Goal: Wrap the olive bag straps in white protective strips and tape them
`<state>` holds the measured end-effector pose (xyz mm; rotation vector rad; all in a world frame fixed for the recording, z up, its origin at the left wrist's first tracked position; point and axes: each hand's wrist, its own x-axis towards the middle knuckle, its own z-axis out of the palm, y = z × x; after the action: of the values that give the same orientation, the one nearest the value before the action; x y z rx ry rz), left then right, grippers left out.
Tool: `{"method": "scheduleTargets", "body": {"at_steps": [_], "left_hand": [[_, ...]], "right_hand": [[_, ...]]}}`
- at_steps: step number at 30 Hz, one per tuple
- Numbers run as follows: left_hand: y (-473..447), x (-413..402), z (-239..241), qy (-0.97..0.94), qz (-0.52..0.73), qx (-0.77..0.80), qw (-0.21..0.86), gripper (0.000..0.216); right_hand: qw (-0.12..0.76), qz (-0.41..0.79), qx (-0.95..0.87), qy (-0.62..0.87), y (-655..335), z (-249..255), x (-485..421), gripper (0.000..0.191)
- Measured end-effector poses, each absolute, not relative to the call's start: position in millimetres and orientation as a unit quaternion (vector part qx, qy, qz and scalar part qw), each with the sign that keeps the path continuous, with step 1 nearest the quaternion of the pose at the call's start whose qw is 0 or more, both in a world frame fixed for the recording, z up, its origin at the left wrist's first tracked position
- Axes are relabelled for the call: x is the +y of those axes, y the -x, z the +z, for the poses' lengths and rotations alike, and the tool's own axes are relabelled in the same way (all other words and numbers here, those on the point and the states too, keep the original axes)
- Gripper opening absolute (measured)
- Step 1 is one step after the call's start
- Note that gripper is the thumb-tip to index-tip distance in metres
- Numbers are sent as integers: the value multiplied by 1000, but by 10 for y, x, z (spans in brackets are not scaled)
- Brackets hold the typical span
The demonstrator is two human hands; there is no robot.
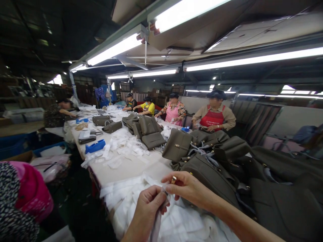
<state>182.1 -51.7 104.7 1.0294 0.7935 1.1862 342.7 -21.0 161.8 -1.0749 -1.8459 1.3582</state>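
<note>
My left hand (150, 205) is closed around a narrow grey strip (156, 226) that hangs down past its palm. The fingertips of my right hand (182, 185) pinch at the upper end of the same strip, and the two hands touch there. What exactly lies between the fingertips is too small to make out. A gold-coloured ring (173, 179) is on a finger of my right hand. Under both hands spreads a heap of white, thin wrapping sheets (133, 193). Just beyond and to the right lie piled dark olive bags (202, 171) with gold-coloured metal fittings.
A blue tape dispenser (95, 146) stands near the table's left edge. More olive bags (148, 129) and scattered white pieces (123, 144) lie farther up the table (106, 171). Several people work around it, one in a red apron (211, 119). At left, another person's pink garment (31, 191) shows.
</note>
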Motion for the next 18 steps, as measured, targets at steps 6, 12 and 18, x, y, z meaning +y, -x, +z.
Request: {"method": "scheduleTargets", "body": {"at_steps": [6,12,18], "left_hand": [[-1807,-526,1020,-428,522,341,654,37],[-1667,-516,963,-449,464,345,680,24],[-1285,-481,740,-494,340,321,733,22]], "right_hand": [[307,483,-700,428,-3429,1654,-219,18],[322,440,-717,435,-3457,1789,-173,21],[369,364,-732,443,-3613,2104,-189,13]]}}
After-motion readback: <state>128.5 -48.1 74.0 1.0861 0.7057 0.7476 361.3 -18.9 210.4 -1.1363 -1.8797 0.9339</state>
